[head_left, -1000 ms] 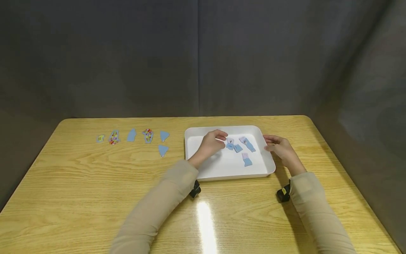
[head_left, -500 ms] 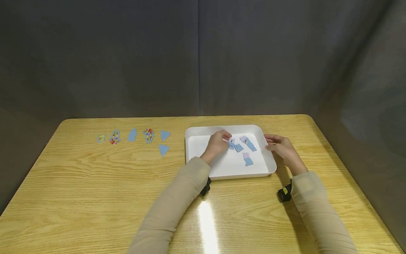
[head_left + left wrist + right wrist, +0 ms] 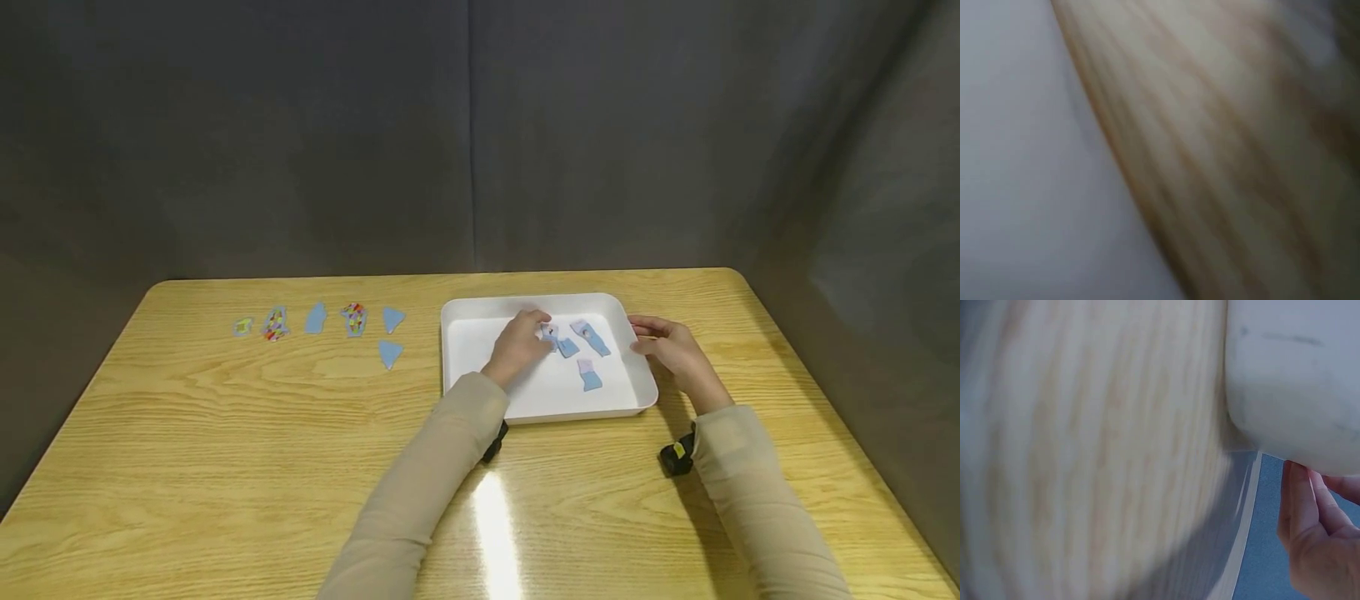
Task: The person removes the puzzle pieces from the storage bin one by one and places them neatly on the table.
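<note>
A white tray [image 3: 480,404] holds several puzzle pieces printed in pale pink and blue. Over its middle is my left hand [image 3: 517,346], with thumb and forefinger spread apart at either side of a pink-and-blue puzzle piece [image 3: 551,330] that lies partly covered. Another blue piece [image 3: 567,347] lies right beside it. My right hand [image 3: 675,354] touches the tray's right wall from outside, its fingers fairly straight. The right wrist view shows the fingertips [image 3: 1300,472] against the outer wall. The left wrist view is blurred and shows the tray wall [image 3: 1041,175] without the hand.
A long piece [image 3: 591,337] and a smaller pink-and-blue piece [image 3: 589,375] lie in the tray's right part. On the wooden table [image 3: 225,467], left of the tray, several pieces stand in a loose row, among them a multicoloured piece [image 3: 275,323] and a blue triangular piece [image 3: 390,353].
My left hand has moved right and slightly down in the tray, up to the pink-and-blue puzzle piece. My right hand stays at the tray's right wall.
</note>
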Action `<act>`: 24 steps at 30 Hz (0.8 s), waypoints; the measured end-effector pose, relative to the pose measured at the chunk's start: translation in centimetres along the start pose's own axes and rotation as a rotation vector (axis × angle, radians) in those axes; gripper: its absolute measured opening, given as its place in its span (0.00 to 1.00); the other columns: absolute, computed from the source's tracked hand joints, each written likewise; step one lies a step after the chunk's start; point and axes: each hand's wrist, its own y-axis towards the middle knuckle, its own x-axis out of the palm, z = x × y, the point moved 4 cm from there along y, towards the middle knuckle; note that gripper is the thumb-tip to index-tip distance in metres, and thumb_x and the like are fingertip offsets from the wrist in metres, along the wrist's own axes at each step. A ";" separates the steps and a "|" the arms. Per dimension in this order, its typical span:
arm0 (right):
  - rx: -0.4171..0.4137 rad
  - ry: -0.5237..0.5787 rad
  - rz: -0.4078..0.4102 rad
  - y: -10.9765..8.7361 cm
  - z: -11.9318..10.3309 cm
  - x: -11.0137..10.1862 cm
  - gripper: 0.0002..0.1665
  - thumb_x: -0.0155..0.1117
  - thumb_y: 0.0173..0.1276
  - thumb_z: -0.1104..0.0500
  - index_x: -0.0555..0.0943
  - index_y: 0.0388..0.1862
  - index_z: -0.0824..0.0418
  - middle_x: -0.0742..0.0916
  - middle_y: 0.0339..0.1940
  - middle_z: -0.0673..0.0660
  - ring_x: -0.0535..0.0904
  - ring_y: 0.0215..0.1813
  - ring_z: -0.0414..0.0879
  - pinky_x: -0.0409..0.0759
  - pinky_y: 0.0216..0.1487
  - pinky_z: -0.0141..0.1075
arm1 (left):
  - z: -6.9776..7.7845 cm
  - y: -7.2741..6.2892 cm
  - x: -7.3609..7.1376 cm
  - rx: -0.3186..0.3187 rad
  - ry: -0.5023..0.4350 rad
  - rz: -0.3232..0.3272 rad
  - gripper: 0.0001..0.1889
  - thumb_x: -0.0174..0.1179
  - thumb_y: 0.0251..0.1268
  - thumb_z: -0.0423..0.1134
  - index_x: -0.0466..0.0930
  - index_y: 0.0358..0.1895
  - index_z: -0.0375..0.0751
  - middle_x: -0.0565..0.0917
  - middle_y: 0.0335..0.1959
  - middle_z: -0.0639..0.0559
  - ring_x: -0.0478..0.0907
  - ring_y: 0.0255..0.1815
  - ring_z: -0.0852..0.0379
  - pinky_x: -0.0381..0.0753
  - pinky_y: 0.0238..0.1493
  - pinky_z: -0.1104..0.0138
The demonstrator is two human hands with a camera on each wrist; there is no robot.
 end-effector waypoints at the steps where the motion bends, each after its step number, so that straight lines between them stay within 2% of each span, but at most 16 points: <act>1: 0.002 -0.004 0.002 0.0 0.0 0.0 0.34 0.55 0.67 0.68 0.61 0.71 0.70 0.75 0.60 0.61 0.72 0.42 0.28 0.75 0.42 0.18 | 0.1 0.0 0.1 -0.002 0.023 -0.016 0.24 0.61 0.63 0.35 0.73 0.63 0.40 0.75 0.64 0.45 0.79 0.55 0.49 0.79 0.57 0.62; 6: 0.020 -0.014 0.012 -0.1 -0.1 -0.1 0.34 0.56 0.67 0.67 0.62 0.71 0.68 0.75 0.59 0.60 0.72 0.43 0.30 0.75 0.42 0.18 | 0.3 0.0 0.3 -0.008 0.103 -0.081 0.25 0.60 0.65 0.36 0.71 0.66 0.45 0.73 0.67 0.48 0.79 0.56 0.52 0.80 0.55 0.63; 13: 0.020 0.002 0.008 -0.1 -0.1 0.0 0.34 0.55 0.67 0.68 0.62 0.71 0.69 0.75 0.52 0.53 0.72 0.43 0.31 0.75 0.42 0.18 | 0.2 0.1 0.5 0.010 0.146 -0.140 0.27 0.60 0.63 0.34 0.69 0.67 0.46 0.70 0.69 0.48 0.70 0.67 0.51 0.71 0.68 0.59; 19: 0.003 0.006 0.006 -0.2 -0.2 -0.1 0.33 0.55 0.67 0.68 0.61 0.71 0.69 0.76 0.52 0.53 0.71 0.44 0.31 0.75 0.43 0.17 | 0.2 0.1 0.3 0.002 0.081 -0.112 0.32 0.68 0.53 0.34 0.70 0.65 0.43 0.71 0.64 0.44 0.75 0.59 0.50 0.76 0.61 0.61; 24: 0.010 -0.004 0.012 -0.2 -0.1 -0.1 0.33 0.55 0.67 0.68 0.62 0.71 0.69 0.75 0.53 0.54 0.71 0.44 0.32 0.75 0.42 0.16 | 0.1 -0.2 0.1 -0.031 0.055 -0.109 0.31 0.71 0.50 0.34 0.73 0.61 0.40 0.72 0.58 0.41 0.74 0.54 0.49 0.76 0.58 0.62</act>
